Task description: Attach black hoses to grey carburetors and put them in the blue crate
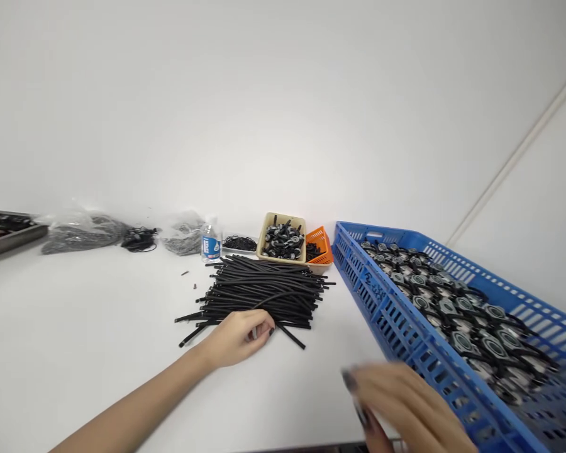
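Observation:
My left hand [243, 336] rests at the front edge of a pile of black tubes [264, 289], its fingers curled inward. Something small and pale shows inside the curl, but I cannot make out what it is. One tube [291, 336] sticks out of the pile just right of the fingertips. My right hand [396, 402], blurred by motion, is at the lower right, near the table's front edge and beside the blue crate [382, 308]. Its thumb and forefinger tips look slightly apart, and no object shows between them.
Metal-and-black assemblies [453, 314] sit in rows inside the crate. Behind the pile stand a cream bin [265, 229] of parts, an orange basket [329, 251] and a bottle [211, 242]. Plastic bags [82, 233] and a metal tray [16, 244] are at the left.

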A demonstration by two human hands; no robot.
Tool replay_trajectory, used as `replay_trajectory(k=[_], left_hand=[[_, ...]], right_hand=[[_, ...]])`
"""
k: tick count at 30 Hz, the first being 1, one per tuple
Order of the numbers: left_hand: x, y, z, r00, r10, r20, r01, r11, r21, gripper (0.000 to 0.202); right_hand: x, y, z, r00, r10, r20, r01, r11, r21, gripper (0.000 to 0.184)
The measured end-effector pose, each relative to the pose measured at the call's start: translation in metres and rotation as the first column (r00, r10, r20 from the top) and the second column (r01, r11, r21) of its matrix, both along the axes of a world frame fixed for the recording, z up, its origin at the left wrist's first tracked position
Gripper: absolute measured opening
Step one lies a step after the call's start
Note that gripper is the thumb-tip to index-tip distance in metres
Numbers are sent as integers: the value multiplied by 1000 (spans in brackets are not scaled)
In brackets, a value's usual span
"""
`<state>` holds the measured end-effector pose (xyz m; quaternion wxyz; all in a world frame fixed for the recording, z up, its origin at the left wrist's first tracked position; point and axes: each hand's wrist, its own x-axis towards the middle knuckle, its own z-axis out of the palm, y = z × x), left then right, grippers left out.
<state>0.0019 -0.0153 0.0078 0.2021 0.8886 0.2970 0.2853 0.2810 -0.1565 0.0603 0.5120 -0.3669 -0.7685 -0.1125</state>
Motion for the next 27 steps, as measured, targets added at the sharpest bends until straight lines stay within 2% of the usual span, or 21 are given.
replay_trajectory(k=[2, 3, 5, 8, 10, 12, 16, 19, 22, 24, 27], left_hand=[[0, 0, 0, 1000, 6, -19, -5, 999, 41, 16], [0, 1, 1, 1000, 6, -24, -5, 998, 63, 16], [-1, 0, 2, 1000, 0, -30, 3, 994, 106, 16], [-1, 0, 2, 999, -17, -31, 22, 987, 158, 17], [-1, 0, 3, 999, -19, -31, 24, 983, 183, 17], [-1, 1, 2, 1000, -8, -27, 13, 979, 201, 17], [-1, 3, -2, 1000, 2, -13, 1, 975, 222, 17], [0, 4, -4, 1000, -2, -10, 4, 975, 221, 18], [0, 4, -5, 1000, 7, -4, -6, 976, 217, 17], [-1, 4, -5, 1000, 6, -2, -5, 977, 215, 17], [-1, 4, -5, 1000, 3, 1, -3, 979, 205, 17]], right_hand=[[-32, 48, 6, 997, 34, 66, -26, 993, -116, 25], [-45, 76, 10, 999, 15, 32, -11, 991, -130, 22], [-63, 135, 16, 995, -92, -32, 82, 968, -238, 22], [-70, 216, 20, 961, -277, 4, 255, 878, -406, 22], [-67, 257, 21, 913, -381, 148, 407, 806, -430, 27], [-63, 284, 21, 874, -403, 272, 485, 765, -423, 34], [-56, 309, 21, 858, -376, 350, 502, 759, -415, 33], [-51, 313, 22, 858, -354, 372, 492, 774, -398, 27], [-43, 309, 28, 864, -361, 351, 483, 793, -372, 29], [-35, 302, 34, 898, -360, 252, 432, 828, -357, 28], [-27, 285, 38, 950, -303, -72, 254, 888, -384, 21]])
